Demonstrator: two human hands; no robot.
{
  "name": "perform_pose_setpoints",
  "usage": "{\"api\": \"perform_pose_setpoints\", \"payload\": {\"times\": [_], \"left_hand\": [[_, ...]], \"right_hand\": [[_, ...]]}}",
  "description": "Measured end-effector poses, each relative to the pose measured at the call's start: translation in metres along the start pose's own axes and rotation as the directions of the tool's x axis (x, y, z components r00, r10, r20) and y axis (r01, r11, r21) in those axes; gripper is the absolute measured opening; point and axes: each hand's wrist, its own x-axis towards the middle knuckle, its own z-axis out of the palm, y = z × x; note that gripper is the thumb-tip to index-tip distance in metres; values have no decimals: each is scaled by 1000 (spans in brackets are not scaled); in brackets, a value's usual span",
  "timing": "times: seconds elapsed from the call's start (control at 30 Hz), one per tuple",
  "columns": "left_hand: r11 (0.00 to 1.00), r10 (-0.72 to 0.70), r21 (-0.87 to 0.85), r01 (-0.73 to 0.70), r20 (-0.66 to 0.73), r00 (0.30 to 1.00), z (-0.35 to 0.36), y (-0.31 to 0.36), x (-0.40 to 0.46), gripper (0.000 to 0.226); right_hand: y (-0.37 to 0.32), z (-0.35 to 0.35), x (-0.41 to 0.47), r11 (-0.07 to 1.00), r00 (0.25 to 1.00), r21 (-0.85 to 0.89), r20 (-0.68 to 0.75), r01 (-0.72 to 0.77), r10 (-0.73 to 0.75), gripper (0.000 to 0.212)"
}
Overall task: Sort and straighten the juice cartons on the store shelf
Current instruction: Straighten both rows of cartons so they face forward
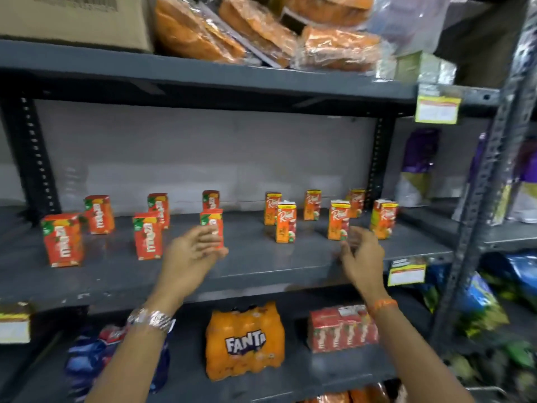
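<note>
Several red-orange Maaza cartons (pixel 62 239) stand upright in two rows on the left half of the grey middle shelf (pixel 255 266). Several orange Real cartons (pixel 286 222) with yellow tops stand in two rows on the right half. My left hand (pixel 191 251) is open, its fingers just in front of the front Maaza carton (pixel 212 221) near the middle, holding nothing. My right hand (pixel 361 254) is open too, fingers spread, just in front of and below a front Real carton (pixel 338 219).
A Fanta multipack (pixel 244 341) and a red carton pack (pixel 341 328) sit on the shelf below. Wrapped orange packs (pixel 261 27) and a cardboard box (pixel 75 16) fill the top shelf. A metal upright (pixel 488 175) and snack bags (pixel 421 158) stand at right.
</note>
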Motion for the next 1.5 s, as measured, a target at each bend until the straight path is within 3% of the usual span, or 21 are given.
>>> {"api": "perform_pose_setpoints", "payload": {"times": [0.03, 0.1, 0.3, 0.4, 0.63, 0.87, 1.5], "left_hand": [[999, -53, 19, 51, 111, 992, 24, -1, 11, 56], [988, -139, 91, 123, 188, 972, 67, 0, 32, 75], [925, -222, 341, 165, 137, 965, 143, -4, 85, 103], [947, -214, 279, 161, 169, 962, 154, -9, 98, 85], [951, -170, 290, 104, 212, 962, 165, -10, 100, 52], [952, -156, 293, 91, 204, 966, 151, -16, 89, 45], [947, -147, 308, 91, 164, 975, 151, -22, 80, 50]], "right_hand": [[14, 0, 20, 998, 997, -8, 39, -66, 66, 42], [32, 2, 53, 989, 979, -19, 143, -145, 147, 56], [41, 5, 98, 969, 886, -14, 402, -248, 233, 52], [42, 8, 106, 965, 849, 15, 480, -260, 221, 41], [49, 15, 114, 990, 812, 57, 579, -132, 75, 38], [50, 7, 104, 988, 778, 153, 625, -35, -70, 36], [42, -2, 94, 992, 776, 112, 631, -66, -19, 42]]}}
